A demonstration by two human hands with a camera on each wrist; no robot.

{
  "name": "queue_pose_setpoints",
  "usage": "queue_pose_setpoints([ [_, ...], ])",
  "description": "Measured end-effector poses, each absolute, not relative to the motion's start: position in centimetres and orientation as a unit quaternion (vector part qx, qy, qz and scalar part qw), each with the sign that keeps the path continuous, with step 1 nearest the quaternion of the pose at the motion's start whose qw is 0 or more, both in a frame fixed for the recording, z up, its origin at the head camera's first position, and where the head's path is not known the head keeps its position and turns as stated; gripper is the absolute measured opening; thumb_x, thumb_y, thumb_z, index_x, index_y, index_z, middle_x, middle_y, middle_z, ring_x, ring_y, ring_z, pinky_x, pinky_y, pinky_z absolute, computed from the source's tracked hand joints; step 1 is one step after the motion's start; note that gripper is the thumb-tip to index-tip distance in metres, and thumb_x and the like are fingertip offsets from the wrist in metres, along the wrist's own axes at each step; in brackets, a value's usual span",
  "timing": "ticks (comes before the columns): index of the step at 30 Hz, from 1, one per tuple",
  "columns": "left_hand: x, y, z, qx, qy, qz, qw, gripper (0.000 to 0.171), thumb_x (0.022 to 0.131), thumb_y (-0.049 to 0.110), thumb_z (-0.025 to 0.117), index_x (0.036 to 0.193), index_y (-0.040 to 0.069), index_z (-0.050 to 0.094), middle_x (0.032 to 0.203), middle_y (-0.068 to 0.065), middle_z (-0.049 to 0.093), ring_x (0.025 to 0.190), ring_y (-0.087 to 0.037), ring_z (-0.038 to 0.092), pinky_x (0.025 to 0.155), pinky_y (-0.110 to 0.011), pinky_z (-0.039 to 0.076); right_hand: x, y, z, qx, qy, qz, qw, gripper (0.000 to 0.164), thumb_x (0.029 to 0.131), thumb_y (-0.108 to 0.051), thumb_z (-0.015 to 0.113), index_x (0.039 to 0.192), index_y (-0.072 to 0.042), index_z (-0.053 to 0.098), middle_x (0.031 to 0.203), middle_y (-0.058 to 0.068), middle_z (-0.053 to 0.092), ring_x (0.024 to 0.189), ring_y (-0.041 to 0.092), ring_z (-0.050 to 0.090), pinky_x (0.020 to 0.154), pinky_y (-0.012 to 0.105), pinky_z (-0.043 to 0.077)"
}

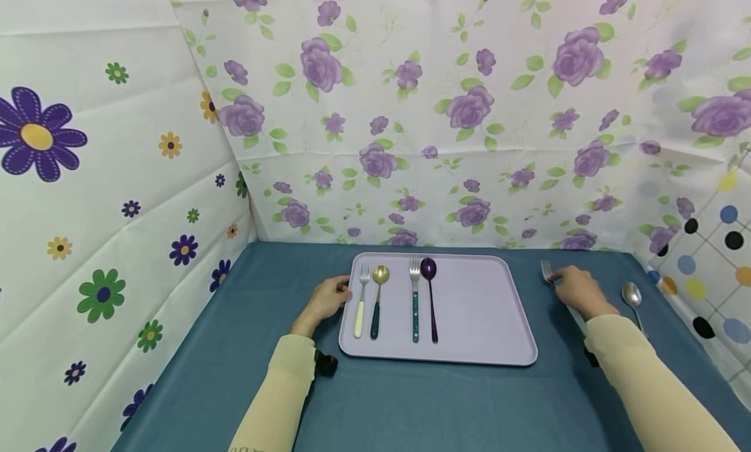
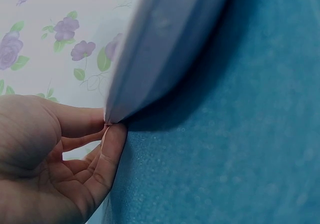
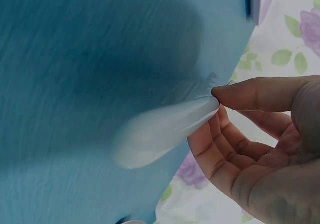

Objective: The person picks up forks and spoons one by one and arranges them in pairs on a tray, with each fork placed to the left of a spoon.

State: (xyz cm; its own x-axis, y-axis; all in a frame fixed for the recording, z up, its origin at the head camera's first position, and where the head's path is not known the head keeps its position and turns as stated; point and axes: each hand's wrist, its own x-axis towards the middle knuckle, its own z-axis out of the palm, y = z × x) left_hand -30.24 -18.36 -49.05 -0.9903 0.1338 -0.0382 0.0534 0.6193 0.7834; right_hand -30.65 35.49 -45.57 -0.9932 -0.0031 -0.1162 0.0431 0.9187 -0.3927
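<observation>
My left hand (image 1: 327, 299) pinches the left rim of a pale lilac tray (image 1: 478, 308) between thumb and finger; the left wrist view shows the tray's edge (image 2: 160, 58) at the fingertips. Right of the tray, my right hand (image 1: 582, 293) pinches a fork (image 1: 546, 270), its tines pointing away from me. In the right wrist view, the fork's smooth white handle (image 3: 160, 134) slants out of the fingers over the blue cloth. On the tray lie a fork with a pale yellow handle (image 1: 360, 318), a gold spoon (image 1: 381, 275), a green-handled fork (image 1: 415, 315) and a dark purple spoon (image 1: 429, 269).
A silver spoon (image 1: 632, 295) lies on the blue tablecloth (image 1: 446, 406) to the right of my right hand, its handle partly behind the sleeve. Flower-patterned sheets (image 1: 375, 113) hang at the back and left, and a dotted one (image 1: 716, 263) borders the right.
</observation>
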Motion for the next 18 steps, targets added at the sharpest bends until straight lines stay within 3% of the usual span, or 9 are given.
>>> queue_pose_setpoints([
  [4,-30.3,-18.4,-49.1,0.049,0.897,0.436,0.045,0.047,0.104,0.005,0.06,0.149,-0.006,0.052,0.104,-0.013,0.066,0.094,-0.024,0.069,0.083,-0.04,0.061,-30.9,34.8,-45.5,0.008,0.976,-0.208,0.065,0.048,0.087,0.006,0.045,0.131,0.011,0.065,0.138,0.046,0.047,0.078,0.034,0.051,0.067,0.044,0.043],
  [18,-30.2,-18.4,-49.1,0.053,0.895,0.44,0.043,0.048,0.104,0.005,0.06,0.149,-0.007,0.051,0.102,-0.013,0.066,0.091,-0.023,0.069,0.082,-0.039,0.061,-31.2,33.1,-45.0,-0.003,0.975,-0.21,0.077,0.048,0.088,0.006,0.047,0.133,0.01,0.064,0.139,0.045,0.047,0.082,0.035,0.053,0.065,0.041,0.043],
])
